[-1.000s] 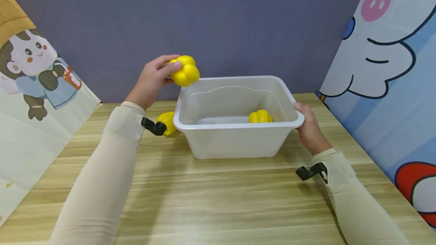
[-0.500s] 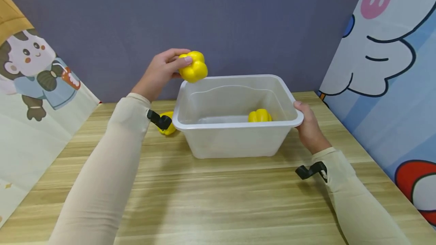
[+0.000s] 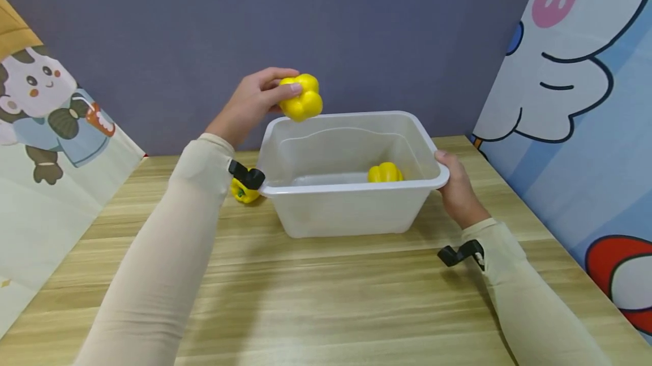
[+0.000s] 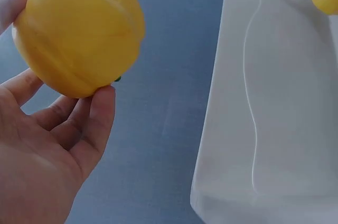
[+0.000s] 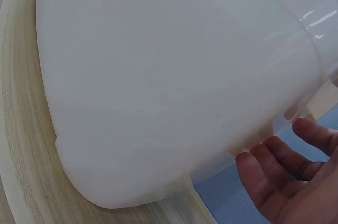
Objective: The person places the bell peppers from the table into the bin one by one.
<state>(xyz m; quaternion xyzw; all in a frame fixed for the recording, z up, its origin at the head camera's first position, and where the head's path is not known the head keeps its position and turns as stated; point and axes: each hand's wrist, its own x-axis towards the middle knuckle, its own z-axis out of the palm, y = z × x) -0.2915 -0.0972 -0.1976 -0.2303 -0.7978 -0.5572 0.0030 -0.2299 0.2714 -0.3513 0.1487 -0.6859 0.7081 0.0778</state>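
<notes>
My left hand holds a yellow bell pepper in the air above the back left rim of a white plastic bin. Seen from the left wrist, thumb and fingers pinch the pepper, and a bit of green stem shows. A second yellow bell pepper lies inside the bin toward the right. On the table left of the bin is a third pepper, partly covered by the left wrist mount. My right hand grips the bin's right rim, its fingers curled below the edge in the right wrist view.
The bin stands on a wood-grain table. Behind it rises a dark grey-blue panel. Printed cartoon walls flank the table on both sides. Black mounts stick out from both wrists.
The left hand has moved right and slightly up, carrying its pepper from the bin's left corner to above the back rim. The right hand keeps its grip on the rim.
</notes>
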